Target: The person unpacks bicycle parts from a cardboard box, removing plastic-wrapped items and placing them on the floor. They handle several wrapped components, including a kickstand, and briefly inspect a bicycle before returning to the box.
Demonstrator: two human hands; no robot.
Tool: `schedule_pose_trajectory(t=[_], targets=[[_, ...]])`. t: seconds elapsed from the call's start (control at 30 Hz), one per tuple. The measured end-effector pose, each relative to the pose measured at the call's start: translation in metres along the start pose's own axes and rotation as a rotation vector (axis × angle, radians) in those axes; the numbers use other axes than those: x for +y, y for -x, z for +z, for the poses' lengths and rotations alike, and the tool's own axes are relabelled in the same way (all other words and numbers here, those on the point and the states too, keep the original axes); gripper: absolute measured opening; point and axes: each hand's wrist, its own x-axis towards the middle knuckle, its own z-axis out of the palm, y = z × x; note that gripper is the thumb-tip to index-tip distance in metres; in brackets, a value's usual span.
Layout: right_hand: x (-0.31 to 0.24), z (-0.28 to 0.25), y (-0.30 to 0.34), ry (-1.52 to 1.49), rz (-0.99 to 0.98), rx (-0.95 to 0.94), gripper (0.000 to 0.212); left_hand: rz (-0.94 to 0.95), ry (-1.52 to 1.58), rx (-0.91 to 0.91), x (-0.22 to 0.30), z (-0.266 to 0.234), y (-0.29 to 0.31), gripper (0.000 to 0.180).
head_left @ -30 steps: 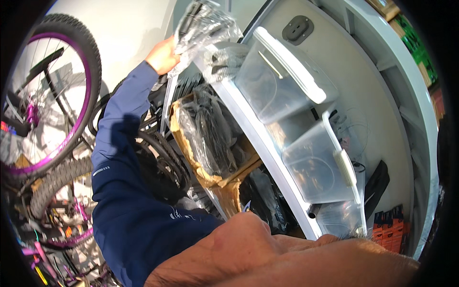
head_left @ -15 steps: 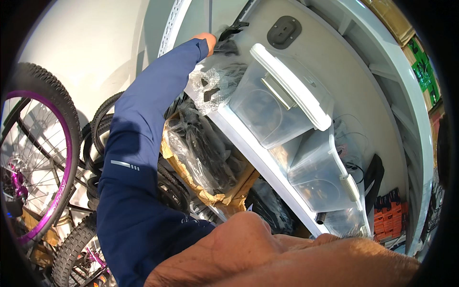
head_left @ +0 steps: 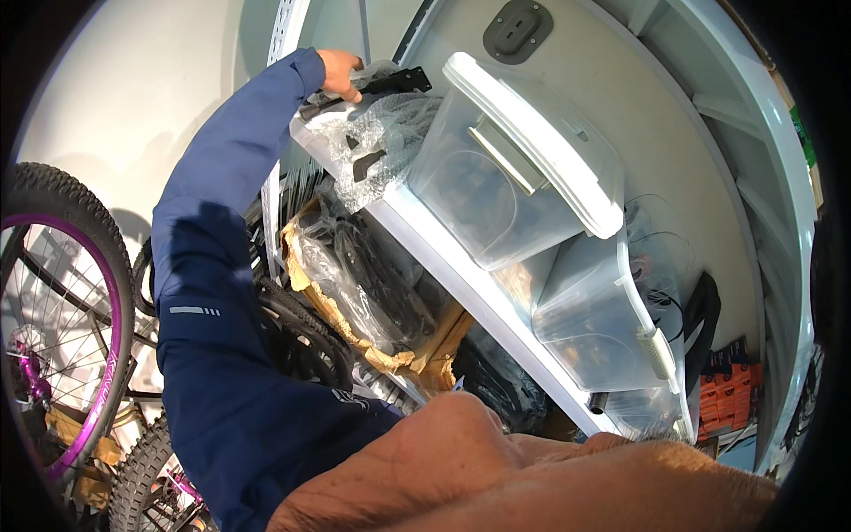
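Observation:
My left hand (head_left: 340, 74), in a blue sleeve, reaches over the far left end of the shelf. Its thumb and fingers are spread apart, the thumb beside a black part with a flat, holed end (head_left: 406, 81). Whether they touch is hard to tell, and some fingers are partly hidden. Below the hand, bubble wrap (head_left: 390, 133) with dark pieces in it lies over the edge of the white shelf (head_left: 452, 275). No right hand is in view.
Lidded clear bins (head_left: 496, 191) stand along the shelf. Beneath it sits a torn cardboard box (head_left: 390, 359) of bagged black parts. Bicycles with a purple-rimmed wheel (head_left: 117, 328) are at left. Small orange boxes (head_left: 729, 399) are stacked at right.
My left hand has moved left and its fingers now show spread. The black part has come down nearer the bubble wrap. The whole view has shifted slightly.

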Motion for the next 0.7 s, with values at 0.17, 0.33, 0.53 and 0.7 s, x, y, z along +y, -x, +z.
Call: schedule_pose_trajectory(t=[0.17,0.33,0.53,0.7], targets=[[-0.004,-0.004,-0.001,0.052,0.007,-0.010,0.034,0.027,0.092,0.185,0.001,0.029,0.013,0.054],[0.002,0.003,-0.001,0.017,-0.009,-0.012,0.032,-0.021,-0.184,0.370,0.003,0.051,0.003,0.034],[0.005,0.008,0.005,0.045,-0.010,-0.001,0.029,-0.010,-0.031,0.478,-0.016,0.055,0.003,0.030],[0.001,0.006,0.004,0.032,0.047,0.038,0.027,0.165,0.366,0.208,-0.042,0.038,0.028,0.064]])
